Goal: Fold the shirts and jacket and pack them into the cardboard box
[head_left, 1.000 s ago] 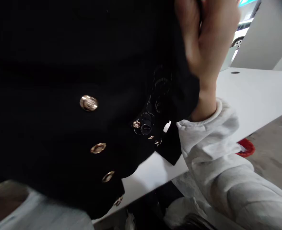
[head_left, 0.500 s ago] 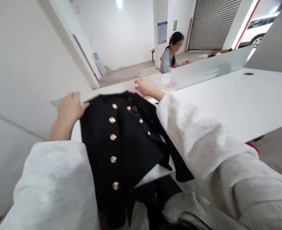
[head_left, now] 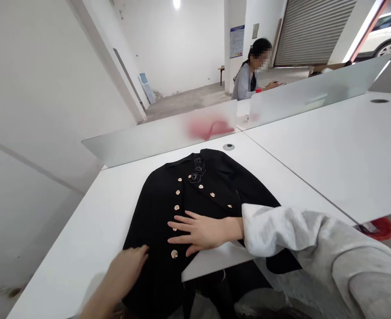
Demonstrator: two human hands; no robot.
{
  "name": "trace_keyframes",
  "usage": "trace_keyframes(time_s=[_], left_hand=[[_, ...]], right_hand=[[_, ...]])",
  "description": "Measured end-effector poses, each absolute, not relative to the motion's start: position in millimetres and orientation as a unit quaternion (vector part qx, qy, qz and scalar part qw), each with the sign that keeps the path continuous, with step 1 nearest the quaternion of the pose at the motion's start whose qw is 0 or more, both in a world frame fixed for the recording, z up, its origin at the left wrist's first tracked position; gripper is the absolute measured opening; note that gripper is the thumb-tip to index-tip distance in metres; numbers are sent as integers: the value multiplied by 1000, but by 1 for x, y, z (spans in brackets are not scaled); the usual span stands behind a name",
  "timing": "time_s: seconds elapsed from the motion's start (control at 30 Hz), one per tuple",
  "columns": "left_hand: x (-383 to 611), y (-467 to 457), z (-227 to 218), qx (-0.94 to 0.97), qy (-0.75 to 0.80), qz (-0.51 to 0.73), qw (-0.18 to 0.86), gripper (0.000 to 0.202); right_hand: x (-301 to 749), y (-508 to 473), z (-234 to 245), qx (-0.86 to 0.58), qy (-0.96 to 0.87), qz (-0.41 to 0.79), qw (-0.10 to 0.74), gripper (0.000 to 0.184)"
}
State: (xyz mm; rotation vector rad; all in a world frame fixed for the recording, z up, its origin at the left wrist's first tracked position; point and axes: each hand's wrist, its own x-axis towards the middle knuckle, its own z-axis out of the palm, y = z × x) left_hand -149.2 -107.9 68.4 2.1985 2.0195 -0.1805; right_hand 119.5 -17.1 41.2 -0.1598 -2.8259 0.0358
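Observation:
A black double-breasted jacket (head_left: 185, 212) with gold buttons and a dark floral ornament near the collar lies spread flat on a white desk (head_left: 82, 230). My right hand (head_left: 202, 231) rests flat on the jacket's lower front, fingers spread, beside the buttons. My left hand (head_left: 127, 268) is at the bottom left, its fingertips touching the jacket's left edge. Neither hand grips anything. A pale grey sleeve covers my right arm. The jacket's lower end hangs past the desk's near edge, out of sight.
A frosted divider panel (head_left: 162, 130) runs along the desk's far side, with a cable grommet (head_left: 228, 147) near it. A second white desk (head_left: 331, 150) adjoins on the right. Beyond the divider a seated person (head_left: 248, 77) works. A red object (head_left: 380, 228) sits on the floor at right.
The jacket has gone from hanging close to the camera to lying flat on the desk. My right hand has come down onto it, and my left hand now sits at its lower edge.

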Motion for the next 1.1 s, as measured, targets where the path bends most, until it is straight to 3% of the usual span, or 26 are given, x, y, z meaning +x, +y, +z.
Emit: trace_keyframes(time_s=[0.1, 0.33, 0.47, 0.6, 0.87, 1.1], left_hand=[[-141, -137, 49, 744, 653, -137, 36, 43], [-185, -132, 23, 773, 609, -164, -74, 45], [-228, -84, 16, 685, 718, -104, -73, 48], [-249, -33, 11, 613, 790, 10, -18, 54], [-229, -9, 3, 646, 739, 190, -25, 41], [-174, -40, 12, 770, 604, 206, 3, 31]], right_hand=[[112, -19, 12, -99, -985, 64, 127, 58], [120, 35, 0, -189, -971, 115, 90, 55], [130, 59, -1, -210, -967, 132, 66, 53], [134, 60, -8, -213, -967, 85, 111, 50], [133, 52, -9, -225, -962, 10, 151, 45], [161, 18, 61, -203, -970, -52, 122, 34]])
